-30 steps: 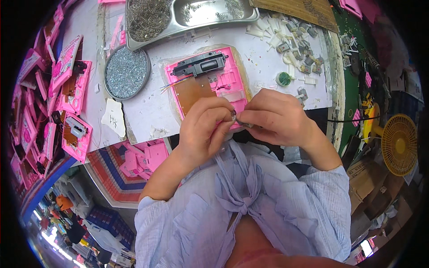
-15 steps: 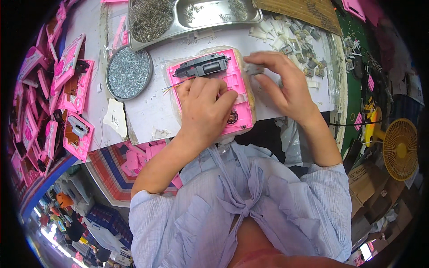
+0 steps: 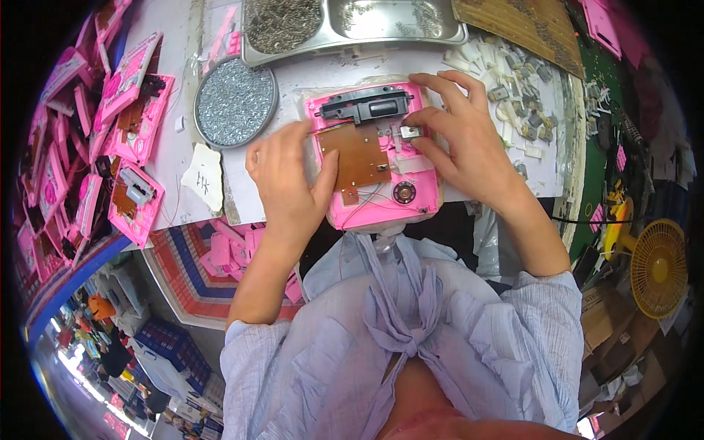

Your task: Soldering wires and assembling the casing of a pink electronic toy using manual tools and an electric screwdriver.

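Observation:
A pink plastic shell lies open-side up on a pad in front of me. In it sit a brown circuit board, a black module along its far edge, and a small round black speaker at the near right. My left hand is at the shell's left edge, fingers apart, its thumb by the board. With thumb and fingers, my right hand pinches a small grey-and-white part with a metal face at the shell's right side. Thin wires run near the board's lower edge.
Left of the shell stands a round dish of small screws. A metal tray with small metal parts is beyond it. White and grey plastic parts lie at the right. Pink shells are heaped far left; a yellow fan stands right.
My left hand has moved left off the middle of the shell, uncovering the brown board. My right hand has brought the small grey part from beside the shell onto its right side.

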Demonstrator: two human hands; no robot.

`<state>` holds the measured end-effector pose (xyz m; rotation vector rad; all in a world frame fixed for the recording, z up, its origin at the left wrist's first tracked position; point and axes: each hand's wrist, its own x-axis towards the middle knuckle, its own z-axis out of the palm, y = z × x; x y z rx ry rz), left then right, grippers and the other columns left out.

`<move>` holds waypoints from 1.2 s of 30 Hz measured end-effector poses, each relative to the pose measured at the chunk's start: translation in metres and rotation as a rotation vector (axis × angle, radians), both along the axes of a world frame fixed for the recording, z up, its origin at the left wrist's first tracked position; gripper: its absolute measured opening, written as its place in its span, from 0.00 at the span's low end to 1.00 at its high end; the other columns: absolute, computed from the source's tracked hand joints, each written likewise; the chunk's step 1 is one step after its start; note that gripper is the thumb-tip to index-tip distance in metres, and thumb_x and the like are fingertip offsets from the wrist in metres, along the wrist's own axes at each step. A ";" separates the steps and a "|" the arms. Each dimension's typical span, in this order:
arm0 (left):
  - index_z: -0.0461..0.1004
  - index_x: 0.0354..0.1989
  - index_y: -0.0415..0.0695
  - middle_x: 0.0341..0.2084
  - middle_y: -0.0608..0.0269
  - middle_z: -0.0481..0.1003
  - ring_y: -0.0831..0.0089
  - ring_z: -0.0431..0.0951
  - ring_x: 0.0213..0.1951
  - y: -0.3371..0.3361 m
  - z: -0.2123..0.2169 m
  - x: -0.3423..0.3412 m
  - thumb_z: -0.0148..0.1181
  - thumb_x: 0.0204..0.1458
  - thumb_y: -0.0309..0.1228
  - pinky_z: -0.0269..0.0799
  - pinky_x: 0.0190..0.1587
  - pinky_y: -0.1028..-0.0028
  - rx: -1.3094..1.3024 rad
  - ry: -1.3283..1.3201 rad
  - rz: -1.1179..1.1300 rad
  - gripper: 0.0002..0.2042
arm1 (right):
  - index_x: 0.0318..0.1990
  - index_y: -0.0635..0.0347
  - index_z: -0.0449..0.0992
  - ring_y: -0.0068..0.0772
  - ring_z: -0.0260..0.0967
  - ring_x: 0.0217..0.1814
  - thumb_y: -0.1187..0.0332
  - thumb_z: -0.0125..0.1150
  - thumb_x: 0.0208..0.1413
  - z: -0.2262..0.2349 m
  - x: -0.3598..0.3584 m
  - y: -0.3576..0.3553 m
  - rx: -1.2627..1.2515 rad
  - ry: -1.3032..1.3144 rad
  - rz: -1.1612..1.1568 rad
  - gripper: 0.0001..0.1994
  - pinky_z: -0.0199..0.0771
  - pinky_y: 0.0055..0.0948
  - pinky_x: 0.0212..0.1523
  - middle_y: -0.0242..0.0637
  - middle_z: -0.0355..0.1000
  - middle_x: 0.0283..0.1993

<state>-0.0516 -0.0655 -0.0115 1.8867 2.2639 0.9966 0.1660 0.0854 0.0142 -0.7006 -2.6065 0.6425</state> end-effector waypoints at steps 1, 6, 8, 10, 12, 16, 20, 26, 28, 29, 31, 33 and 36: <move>0.81 0.40 0.47 0.45 0.62 0.76 0.60 0.74 0.48 -0.004 -0.001 0.000 0.71 0.48 0.31 0.56 0.55 0.59 -0.017 0.024 0.001 0.11 | 0.40 0.61 0.83 0.58 0.55 0.68 0.74 0.69 0.46 0.002 -0.001 0.001 -0.005 -0.011 0.004 0.11 0.62 0.49 0.67 0.44 0.67 0.65; 0.80 0.35 0.50 0.38 0.69 0.75 0.67 0.72 0.41 -0.018 -0.001 0.017 0.73 0.45 0.30 0.53 0.49 0.62 0.014 0.100 -0.053 0.09 | 0.38 0.60 0.83 0.58 0.57 0.67 0.73 0.70 0.45 0.010 -0.003 0.004 0.006 -0.030 0.016 0.10 0.62 0.49 0.67 0.42 0.70 0.63; 0.80 0.34 0.50 0.38 0.69 0.75 0.67 0.72 0.41 -0.020 -0.005 0.018 0.74 0.44 0.30 0.53 0.48 0.62 0.053 0.066 -0.039 0.10 | 0.37 0.59 0.82 0.57 0.59 0.66 0.72 0.70 0.43 0.021 -0.009 0.003 0.119 0.027 -0.005 0.10 0.65 0.48 0.65 0.41 0.71 0.61; 0.80 0.34 0.51 0.38 0.69 0.75 0.67 0.73 0.40 -0.019 -0.006 0.019 0.74 0.42 0.29 0.53 0.48 0.61 0.097 0.042 -0.038 0.11 | 0.38 0.56 0.82 0.56 0.60 0.66 0.73 0.71 0.42 0.024 -0.017 0.000 0.154 0.081 0.038 0.12 0.68 0.47 0.63 0.39 0.72 0.61; 0.80 0.34 0.51 0.38 0.69 0.75 0.67 0.73 0.39 -0.018 -0.006 0.020 0.74 0.40 0.28 0.53 0.48 0.61 0.143 0.029 -0.039 0.12 | 0.42 0.52 0.82 0.55 0.60 0.67 0.75 0.71 0.42 0.016 -0.031 -0.004 0.108 0.133 0.157 0.15 0.71 0.45 0.60 0.37 0.72 0.62; 0.80 0.35 0.51 0.38 0.69 0.75 0.67 0.74 0.38 -0.014 0.001 0.017 0.74 0.38 0.27 0.54 0.47 0.62 0.189 0.033 -0.078 0.13 | 0.39 0.53 0.82 0.56 0.62 0.66 0.75 0.71 0.38 -0.003 -0.057 -0.006 0.132 0.158 0.239 0.15 0.74 0.42 0.57 0.36 0.73 0.61; 0.79 0.37 0.49 0.39 0.68 0.76 0.65 0.74 0.40 -0.014 0.005 0.007 0.74 0.38 0.28 0.57 0.47 0.62 0.212 -0.088 -0.108 0.15 | 0.35 0.55 0.82 0.54 0.62 0.67 0.73 0.71 0.39 -0.005 -0.059 0.002 0.171 0.123 0.299 0.11 0.73 0.43 0.57 0.36 0.74 0.59; 0.78 0.42 0.48 0.44 0.63 0.75 0.60 0.74 0.45 -0.012 0.004 0.006 0.74 0.41 0.31 0.60 0.51 0.62 0.046 -0.212 -0.152 0.17 | 0.32 0.55 0.84 0.44 0.64 0.65 0.73 0.74 0.41 0.013 -0.033 0.031 0.076 0.183 0.274 0.08 0.71 0.41 0.59 0.31 0.76 0.56; 0.78 0.42 0.48 0.44 0.63 0.75 0.61 0.74 0.45 -0.011 0.004 0.005 0.73 0.42 0.32 0.60 0.52 0.63 -0.060 -0.112 -0.178 0.17 | 0.33 0.55 0.84 0.42 0.65 0.63 0.73 0.73 0.43 0.009 -0.022 0.033 -0.099 0.255 0.160 0.07 0.71 0.40 0.58 0.32 0.77 0.55; 0.78 0.42 0.48 0.44 0.63 0.75 0.62 0.74 0.44 -0.011 0.009 0.004 0.73 0.43 0.32 0.59 0.52 0.63 -0.091 -0.080 -0.167 0.16 | 0.33 0.55 0.84 0.42 0.65 0.63 0.73 0.73 0.44 0.005 -0.018 0.031 -0.187 0.291 0.103 0.07 0.71 0.39 0.58 0.32 0.77 0.54; 0.79 0.41 0.49 0.41 0.65 0.75 0.64 0.74 0.42 -0.006 0.016 0.005 0.72 0.44 0.33 0.58 0.51 0.62 -0.074 -0.056 -0.151 0.15 | 0.34 0.56 0.84 0.40 0.66 0.60 0.74 0.72 0.45 0.003 -0.015 0.026 -0.187 0.301 0.080 0.07 0.71 0.36 0.57 0.34 0.78 0.53; 0.79 0.39 0.50 0.38 0.68 0.75 0.67 0.74 0.40 0.008 0.016 0.009 0.71 0.45 0.33 0.57 0.50 0.61 0.018 -0.072 -0.132 0.12 | 0.33 0.57 0.84 0.41 0.66 0.60 0.74 0.72 0.45 0.005 -0.017 0.020 -0.153 0.323 0.089 0.07 0.71 0.36 0.56 0.34 0.78 0.53; 0.78 0.34 0.51 0.33 0.71 0.74 0.69 0.73 0.38 0.032 0.016 0.018 0.70 0.45 0.33 0.55 0.48 0.60 0.140 -0.023 -0.172 0.09 | 0.32 0.57 0.83 0.41 0.67 0.59 0.73 0.73 0.44 0.007 -0.023 0.017 -0.132 0.337 0.077 0.06 0.70 0.37 0.57 0.35 0.78 0.53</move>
